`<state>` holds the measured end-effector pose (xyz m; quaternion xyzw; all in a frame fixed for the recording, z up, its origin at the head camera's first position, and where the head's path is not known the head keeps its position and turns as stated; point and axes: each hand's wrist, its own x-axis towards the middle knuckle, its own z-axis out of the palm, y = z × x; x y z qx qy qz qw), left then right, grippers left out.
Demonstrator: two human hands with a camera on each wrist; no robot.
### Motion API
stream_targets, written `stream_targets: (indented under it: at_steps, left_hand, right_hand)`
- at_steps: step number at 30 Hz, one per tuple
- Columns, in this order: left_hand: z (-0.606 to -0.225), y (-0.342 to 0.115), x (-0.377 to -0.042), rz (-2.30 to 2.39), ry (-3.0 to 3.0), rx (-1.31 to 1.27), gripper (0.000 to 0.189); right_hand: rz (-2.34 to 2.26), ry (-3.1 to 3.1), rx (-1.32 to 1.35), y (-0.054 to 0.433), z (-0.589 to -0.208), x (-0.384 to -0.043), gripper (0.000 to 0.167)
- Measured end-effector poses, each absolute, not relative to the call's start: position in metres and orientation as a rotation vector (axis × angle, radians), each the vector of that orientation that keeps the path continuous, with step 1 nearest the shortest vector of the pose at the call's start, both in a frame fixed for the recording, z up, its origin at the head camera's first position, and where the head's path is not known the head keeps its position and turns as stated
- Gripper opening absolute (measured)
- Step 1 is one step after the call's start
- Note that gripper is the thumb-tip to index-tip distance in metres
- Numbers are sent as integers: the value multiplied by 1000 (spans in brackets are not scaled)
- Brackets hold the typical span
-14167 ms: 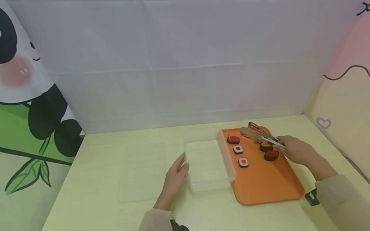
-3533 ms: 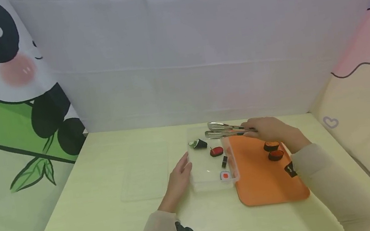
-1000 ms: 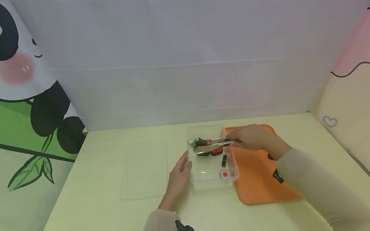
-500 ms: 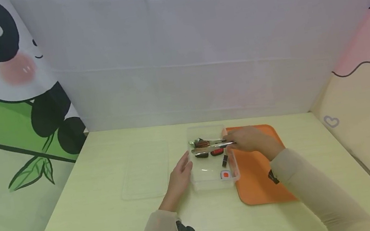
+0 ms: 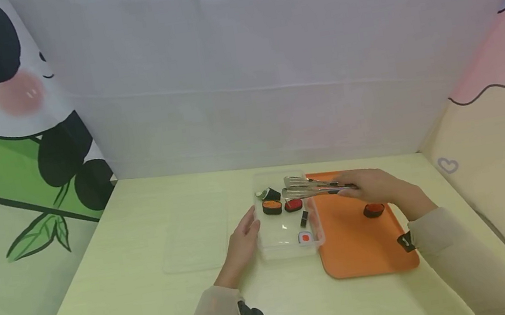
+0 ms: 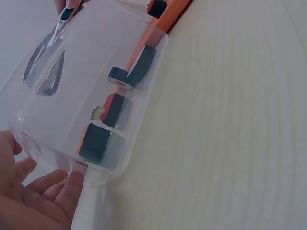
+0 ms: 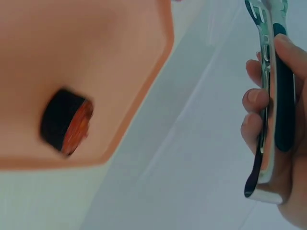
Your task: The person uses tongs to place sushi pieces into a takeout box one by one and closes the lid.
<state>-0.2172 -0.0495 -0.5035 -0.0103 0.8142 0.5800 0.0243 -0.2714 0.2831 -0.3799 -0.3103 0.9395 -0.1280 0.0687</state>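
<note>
My right hand (image 5: 374, 184) grips metal tongs (image 5: 308, 188), spread with nothing between their tips, above the clear plastic box (image 5: 291, 250). My left hand (image 5: 241, 243) rests its relaxed fingers against the box's left side, outside the wall. In the box lie an orange-topped sushi piece (image 5: 272, 207), a red-topped sushi piece (image 5: 293, 205), a green-and-white hand roll (image 5: 269, 194), a dark piece on its side (image 5: 304, 219) and a white roll with a red centre (image 5: 305, 237). One orange-red roe sushi (image 7: 67, 122) stands on the orange tray (image 5: 369, 249).
A clear flat lid (image 5: 195, 234) lies on the pale table (image 5: 123, 307), left of the box. The tray sits close along the box's right side. A white backdrop (image 5: 244, 99) rises behind the table's far edge.
The tongs have released the orange-topped sushi in the box and moved up and right. Longer ago, the box held nothing and several pieces lay on the tray. My left hand stays put.
</note>
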Motion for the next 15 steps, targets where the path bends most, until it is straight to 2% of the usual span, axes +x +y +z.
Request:
stream_targets:
  at_steps: [6, 15]
  left_hand:
    - [-506, -50, -219, 1795, 2508, -9, 49]
    - [-503, -50, -220, 1791, 2512, -24, 49]
  right_hand:
    - [-385, 2867, -842, 337, -378, -256, 38]
    - [-288, 2904, -693, 409, -379, -230, 42]
